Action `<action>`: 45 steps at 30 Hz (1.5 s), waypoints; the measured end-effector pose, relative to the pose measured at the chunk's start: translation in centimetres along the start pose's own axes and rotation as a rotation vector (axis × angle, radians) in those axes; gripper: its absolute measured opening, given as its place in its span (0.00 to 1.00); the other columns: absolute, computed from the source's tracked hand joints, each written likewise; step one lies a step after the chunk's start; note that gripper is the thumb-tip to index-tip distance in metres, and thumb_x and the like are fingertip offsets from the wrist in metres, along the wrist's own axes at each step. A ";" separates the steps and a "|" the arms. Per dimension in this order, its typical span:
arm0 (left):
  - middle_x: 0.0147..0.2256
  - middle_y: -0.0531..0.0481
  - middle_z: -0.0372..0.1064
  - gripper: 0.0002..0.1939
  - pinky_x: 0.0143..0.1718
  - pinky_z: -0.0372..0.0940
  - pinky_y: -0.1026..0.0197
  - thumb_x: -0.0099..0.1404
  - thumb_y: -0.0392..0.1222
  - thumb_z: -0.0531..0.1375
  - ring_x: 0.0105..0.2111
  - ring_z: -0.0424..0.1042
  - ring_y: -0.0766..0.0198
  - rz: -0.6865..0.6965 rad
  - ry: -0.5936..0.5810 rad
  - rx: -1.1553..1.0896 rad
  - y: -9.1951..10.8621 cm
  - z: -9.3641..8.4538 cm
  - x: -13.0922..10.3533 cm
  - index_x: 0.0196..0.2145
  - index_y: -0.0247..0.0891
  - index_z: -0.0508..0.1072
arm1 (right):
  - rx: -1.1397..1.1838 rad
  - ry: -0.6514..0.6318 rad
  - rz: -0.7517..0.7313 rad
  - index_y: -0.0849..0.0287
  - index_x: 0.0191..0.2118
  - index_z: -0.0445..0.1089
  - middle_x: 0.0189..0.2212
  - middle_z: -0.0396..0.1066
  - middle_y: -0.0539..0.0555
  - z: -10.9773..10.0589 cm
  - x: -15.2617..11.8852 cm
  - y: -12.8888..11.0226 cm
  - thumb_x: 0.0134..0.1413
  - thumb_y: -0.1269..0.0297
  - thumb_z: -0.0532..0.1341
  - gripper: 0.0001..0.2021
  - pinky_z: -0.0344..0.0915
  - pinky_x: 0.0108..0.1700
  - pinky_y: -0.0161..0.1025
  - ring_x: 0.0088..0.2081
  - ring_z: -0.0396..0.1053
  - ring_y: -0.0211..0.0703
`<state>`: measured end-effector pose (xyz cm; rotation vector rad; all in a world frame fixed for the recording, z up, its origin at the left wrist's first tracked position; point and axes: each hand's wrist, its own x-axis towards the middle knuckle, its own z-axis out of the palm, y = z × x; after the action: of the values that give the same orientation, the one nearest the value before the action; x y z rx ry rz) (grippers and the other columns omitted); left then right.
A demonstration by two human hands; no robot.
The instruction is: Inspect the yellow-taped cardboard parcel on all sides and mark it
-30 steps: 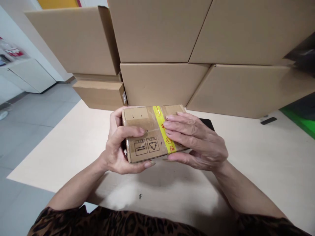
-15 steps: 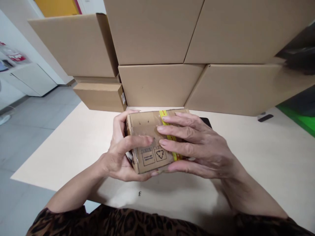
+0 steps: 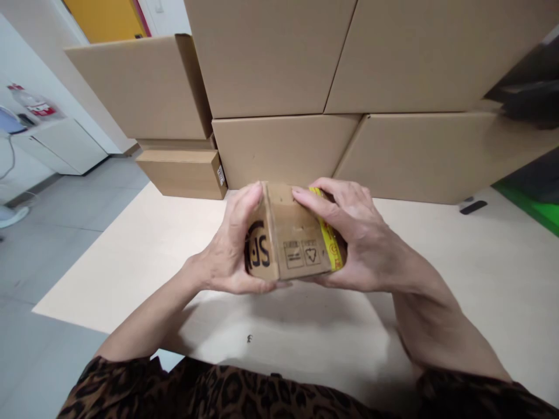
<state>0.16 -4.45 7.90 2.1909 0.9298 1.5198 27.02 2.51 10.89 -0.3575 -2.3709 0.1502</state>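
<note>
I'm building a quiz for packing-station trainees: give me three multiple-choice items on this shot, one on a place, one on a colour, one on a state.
1. Where is the small cardboard box?
A. Held above the table in both hands
B. On the floor
C. On top of the stacked cartons

2. What colour is the tape band on the small cardboard box?
A. Blue
B. Yellow
C. Black

3. How are the hands placed?
A. Both lie flat on the table
B. Only one touches the box
C. The left hand and right hand each grip one end

Answers:
1 A: the box casts a shadow on the table below it.
2 B: a yellow strip with red marks runs beside the right hand's fingers.
3 C: fingers wrap over both ends of the box.
</note>
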 end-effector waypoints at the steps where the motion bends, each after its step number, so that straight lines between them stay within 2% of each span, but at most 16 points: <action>1: 0.68 0.38 0.60 0.68 0.70 0.59 0.30 0.38 0.61 0.84 0.67 0.62 0.32 -0.037 -0.022 0.033 -0.8 -0.2 -0.3 0.73 0.53 0.61 | 0.005 0.001 0.016 0.39 0.77 0.55 0.58 0.70 0.63 -0.3 0.0 0.5 0.46 0.38 0.75 0.54 0.68 0.58 0.73 0.57 0.71 0.71; 4: 0.72 0.36 0.53 0.73 0.69 0.59 0.30 0.48 0.63 0.80 0.68 0.59 0.33 -0.015 -0.143 0.205 -2.7 -0.7 -1.3 0.80 0.54 0.43 | 0.006 -0.063 0.060 0.41 0.77 0.55 0.60 0.68 0.63 -1.1 -0.1 1.8 0.51 0.38 0.74 0.52 0.66 0.63 0.73 0.62 0.68 0.71; 6: 0.70 0.36 0.55 0.71 0.66 0.63 0.32 0.55 0.66 0.76 0.66 0.60 0.37 0.016 -0.165 0.277 -3.3 -0.7 -1.7 0.81 0.54 0.37 | 0.015 -0.142 0.069 0.44 0.78 0.52 0.63 0.66 0.64 -1.5 -0.3 2.1 0.55 0.40 0.73 0.51 0.65 0.65 0.73 0.65 0.66 0.71; 8: 0.67 0.37 0.59 0.68 0.64 0.66 0.35 0.57 0.68 0.73 0.63 0.63 0.40 0.043 -0.147 0.293 -3.2 -0.5 -1.9 0.81 0.53 0.38 | 0.024 -0.187 0.067 0.46 0.80 0.47 0.67 0.63 0.66 -1.7 -0.5 1.9 0.57 0.39 0.71 0.53 0.65 0.67 0.73 0.68 0.64 0.73; 12: 0.65 0.38 0.59 0.64 0.65 0.66 0.35 0.58 0.68 0.73 0.63 0.63 0.41 0.096 -0.129 0.262 -1.9 0.3 -1.6 0.80 0.53 0.44 | 0.043 -0.144 0.039 0.44 0.81 0.37 0.74 0.54 0.66 -1.6 -0.5 0.3 0.61 0.34 0.65 0.54 0.62 0.70 0.74 0.74 0.57 0.75; 17: 0.70 0.39 0.54 0.62 0.70 0.60 0.32 0.59 0.68 0.73 0.69 0.59 0.38 0.039 -0.227 0.216 -1.2 -0.2 -1.0 0.80 0.58 0.44 | 0.159 -0.061 0.001 0.40 0.80 0.47 0.66 0.63 0.63 -1.3 -0.1 0.4 0.58 0.35 0.69 0.51 0.65 0.68 0.75 0.69 0.64 0.72; 20: 0.72 0.39 0.53 0.58 0.73 0.55 0.29 0.61 0.67 0.72 0.71 0.56 0.35 -0.052 -0.252 0.230 -2.2 -1.6 -1.3 0.79 0.59 0.49 | 0.281 0.000 0.100 0.35 0.78 0.52 0.69 0.64 0.58 -1.4 -0.1 1.8 0.52 0.38 0.75 0.53 0.61 0.72 0.74 0.71 0.62 0.72; 22: 0.71 0.40 0.56 0.54 0.74 0.53 0.29 0.60 0.65 0.73 0.72 0.57 0.34 -0.126 -0.195 0.193 -3.2 -2.3 -1.9 0.77 0.58 0.57 | 0.403 0.064 0.220 0.32 0.76 0.57 0.71 0.65 0.54 -1.5 -0.2 2.6 0.49 0.40 0.77 0.52 0.59 0.75 0.70 0.72 0.63 0.70; 24: 0.72 0.42 0.58 0.51 0.75 0.53 0.31 0.59 0.65 0.74 0.73 0.57 0.35 -0.200 -0.051 0.059 -4.2 -2.2 -2.7 0.75 0.57 0.61 | 0.557 0.130 0.329 0.31 0.74 0.62 0.68 0.70 0.50 -1.4 -0.3 3.0 0.46 0.42 0.79 0.50 0.62 0.74 0.66 0.69 0.68 0.67; 27: 0.73 0.44 0.59 0.61 0.75 0.55 0.34 0.53 0.71 0.74 0.75 0.56 0.36 -0.279 0.261 -0.223 -5.0 -0.7 -3.5 0.77 0.59 0.54 | 0.743 0.200 0.438 0.31 0.73 0.64 0.65 0.75 0.48 -0.5 -0.1 3.2 0.42 0.44 0.81 0.51 0.69 0.69 0.65 0.66 0.73 0.64; 29: 0.72 0.44 0.62 0.66 0.73 0.60 0.36 0.50 0.71 0.76 0.73 0.60 0.37 -0.343 0.364 -0.397 -5.0 0.8 -3.8 0.78 0.60 0.50 | 0.794 0.241 0.502 0.32 0.73 0.63 0.66 0.74 0.49 0.4 0.1 3.2 0.41 0.42 0.81 0.52 0.70 0.69 0.66 0.66 0.73 0.65; 32: 0.68 0.44 0.69 0.62 0.68 0.69 0.38 0.54 0.65 0.76 0.68 0.70 0.40 -0.465 0.448 -0.582 -4.3 2.5 -3.9 0.78 0.58 0.50 | 0.825 0.275 0.567 0.34 0.73 0.63 0.66 0.75 0.49 2.1 0.3 3.2 0.44 0.42 0.79 0.50 0.68 0.70 0.66 0.67 0.73 0.65; 35: 0.64 0.44 0.73 0.57 0.65 0.71 0.40 0.58 0.63 0.74 0.66 0.73 0.43 -0.517 0.562 -0.627 -3.7 3.0 -4.0 0.77 0.56 0.52 | 0.794 0.289 0.603 0.37 0.72 0.65 0.65 0.76 0.49 3.5 0.4 3.0 0.50 0.41 0.76 0.44 0.69 0.71 0.66 0.67 0.73 0.63; 40: 0.64 0.46 0.73 0.51 0.69 0.67 0.42 0.59 0.62 0.74 0.67 0.71 0.45 -0.480 0.680 -0.579 -3.7 2.2 -3.7 0.74 0.55 0.59 | 0.658 0.313 0.617 0.41 0.71 0.68 0.65 0.76 0.52 4.5 0.3 2.2 0.61 0.39 0.69 0.35 0.68 0.71 0.68 0.66 0.74 0.63; 43: 0.59 0.48 0.76 0.45 0.71 0.67 0.42 0.60 0.62 0.74 0.68 0.71 0.44 -0.502 0.712 -0.582 -3.8 1.3 -3.3 0.70 0.53 0.65 | 0.666 0.246 0.560 0.39 0.75 0.61 0.71 0.69 0.53 4.7 0.1 2.4 0.61 0.38 0.69 0.40 0.63 0.74 0.69 0.72 0.67 0.64; 45: 0.57 0.47 0.78 0.38 0.70 0.68 0.42 0.61 0.61 0.73 0.68 0.70 0.43 -0.539 0.726 -0.598 -3.9 0.6 -3.0 0.65 0.51 0.70 | 0.703 0.183 0.504 0.37 0.77 0.55 0.77 0.59 0.50 4.9 -0.3 3.1 0.60 0.36 0.68 0.44 0.56 0.78 0.69 0.77 0.57 0.65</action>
<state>-1.21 -3.53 3.24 0.8804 0.9670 1.9733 24.52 5.33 6.46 -0.5759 -1.8527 1.0966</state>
